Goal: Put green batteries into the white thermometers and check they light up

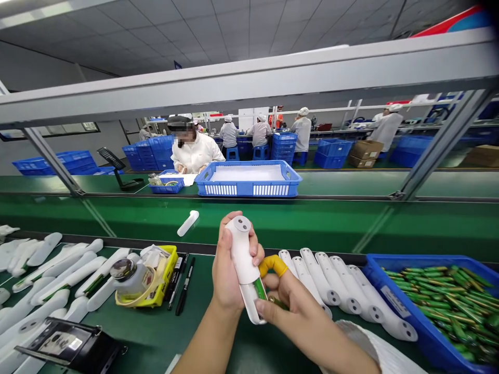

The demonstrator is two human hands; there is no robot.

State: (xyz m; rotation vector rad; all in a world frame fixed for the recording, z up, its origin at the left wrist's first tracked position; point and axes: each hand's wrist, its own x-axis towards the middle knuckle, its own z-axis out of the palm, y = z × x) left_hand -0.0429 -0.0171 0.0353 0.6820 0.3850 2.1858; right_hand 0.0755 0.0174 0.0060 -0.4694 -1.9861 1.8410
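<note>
My left hand (225, 275) is wrapped round a white plastic handle-shaped housing (241, 249), held tilted with its rounded end up; two dark round spots show on that end. The lower part of the housing is uncovered, and a narrow green part (259, 289) lies inside it. My right hand (290, 298), with a yellow finger cot (274, 265) on one finger, pinches at this lower end. Its thumb is against the housing and the green part. A second dark greenish piece (277, 303) shows between the right fingers; whether it joins the green part is unclear.
To the right lie several white housings (343, 283) and a blue bin (393, 301) of green parts. Left are more housings (58, 267), a yellow basket (171, 270) with a jar, pens (185, 285) and a black device (72, 345). Beyond the green belt (331, 223) sits a co-worker (200, 148).
</note>
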